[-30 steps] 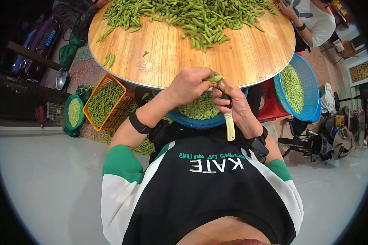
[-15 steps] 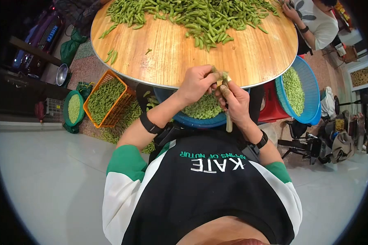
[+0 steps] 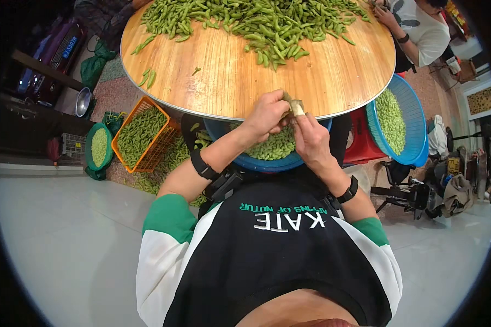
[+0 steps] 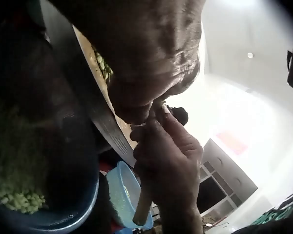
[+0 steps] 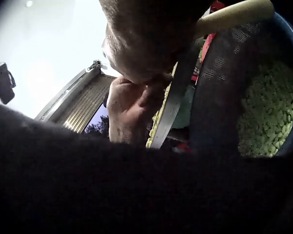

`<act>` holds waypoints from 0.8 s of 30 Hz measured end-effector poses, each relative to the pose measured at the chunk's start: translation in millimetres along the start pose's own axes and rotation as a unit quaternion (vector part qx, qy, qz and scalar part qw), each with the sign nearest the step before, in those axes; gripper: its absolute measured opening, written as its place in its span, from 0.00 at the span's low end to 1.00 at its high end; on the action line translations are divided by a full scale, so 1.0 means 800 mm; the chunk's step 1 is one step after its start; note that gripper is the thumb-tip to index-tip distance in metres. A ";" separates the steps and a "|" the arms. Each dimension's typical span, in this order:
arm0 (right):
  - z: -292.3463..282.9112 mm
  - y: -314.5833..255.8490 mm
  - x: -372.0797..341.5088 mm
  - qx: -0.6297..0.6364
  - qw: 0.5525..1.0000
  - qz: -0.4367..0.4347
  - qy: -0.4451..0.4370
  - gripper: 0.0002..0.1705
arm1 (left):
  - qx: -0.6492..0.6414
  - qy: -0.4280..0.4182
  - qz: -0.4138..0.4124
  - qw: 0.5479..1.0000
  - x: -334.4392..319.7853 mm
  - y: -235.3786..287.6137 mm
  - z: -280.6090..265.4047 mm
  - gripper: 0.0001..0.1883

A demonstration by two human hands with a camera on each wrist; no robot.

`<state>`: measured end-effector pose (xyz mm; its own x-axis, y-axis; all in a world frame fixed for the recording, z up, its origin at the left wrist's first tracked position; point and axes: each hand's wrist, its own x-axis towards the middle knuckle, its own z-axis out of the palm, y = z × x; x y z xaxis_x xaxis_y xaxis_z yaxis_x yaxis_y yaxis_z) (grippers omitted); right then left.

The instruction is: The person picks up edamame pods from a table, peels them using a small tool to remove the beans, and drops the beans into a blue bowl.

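Both hands meet in front of the table's near edge, above a blue basin (image 3: 273,165) of shelled green beans. My left hand (image 3: 268,115) has its fingers curled and pinches at a pale, wrap-like piece (image 3: 298,107) at the right hand's fingertips. The right hand (image 3: 313,139) grips a tool by its cream handle (image 4: 142,209), which sticks out below that palm in the left wrist view. In the right wrist view the same handle (image 5: 239,14) shows at the top; its other end is hidden in the hand.
Green bean pods (image 3: 278,32) are heaped on the round wooden table (image 3: 218,82). An orange crate (image 3: 142,165) of pods and a green basin (image 3: 87,147) stand left. A blue basket (image 3: 414,120) of beans and a red stool (image 3: 360,141) stand right. Another person (image 3: 420,32) sits across.
The pod seen between the hands a second ago no longer shows. The right hand has turned, taking the cream handle out of sight in the head view, and the left fingers have moved onto the pale piece.
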<state>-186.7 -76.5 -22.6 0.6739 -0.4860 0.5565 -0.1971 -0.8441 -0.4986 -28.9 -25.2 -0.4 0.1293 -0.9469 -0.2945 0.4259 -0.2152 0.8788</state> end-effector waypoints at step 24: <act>-0.032 0.009 0.015 0.395 0.866 0.297 -0.081 0.20 | 0.596 -0.133 0.022 0.792 -0.073 -0.124 -0.054 0.19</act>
<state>-198.1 -94.3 -2.5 0.7245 -0.6889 -0.0221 -0.0382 -0.0081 -0.9992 -39.7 61.6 -86.7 -0.1395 -0.9426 -0.3035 -0.7420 -0.1035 0.6624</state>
